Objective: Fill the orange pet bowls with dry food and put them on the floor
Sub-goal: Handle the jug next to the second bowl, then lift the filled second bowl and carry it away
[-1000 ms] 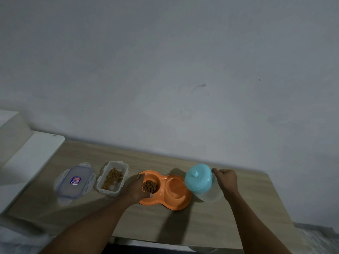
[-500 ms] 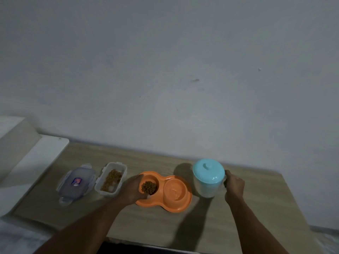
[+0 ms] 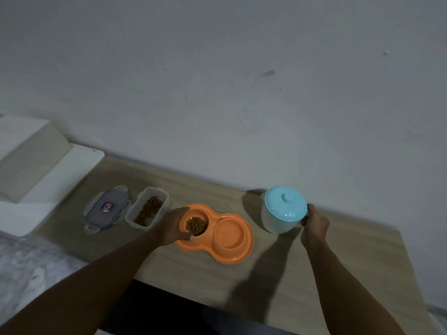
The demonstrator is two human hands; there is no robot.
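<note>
The bowl [image 3: 217, 234], an orange double dish, sits flat on the bench [image 3: 326, 274] close to the front edge. Bare wood runs right of the bowl and in front of it to that edge, and a narrower strip lies behind it up to the wall [image 3: 217, 93]. Its left well holds a heap of brown food [image 3: 196, 226]; its right well shows bare orange bottom. The left hand [image 3: 173, 228] grips the bowl's left end, fingers curved over the rim and thumb on the near lip. Right of the bowl, apart from it, a teal-topped jug [image 3: 284, 209] stands upright. The right hand [image 3: 314, 224] is curled at the jug's right side, seemingly round its handle. Just left of the bowl is an open tub [image 3: 147, 210] part full of food, and beyond that its lid [image 3: 106, 209], lying flat. Farther left a white ledge [image 3: 60, 175] borders the bench end.
</note>
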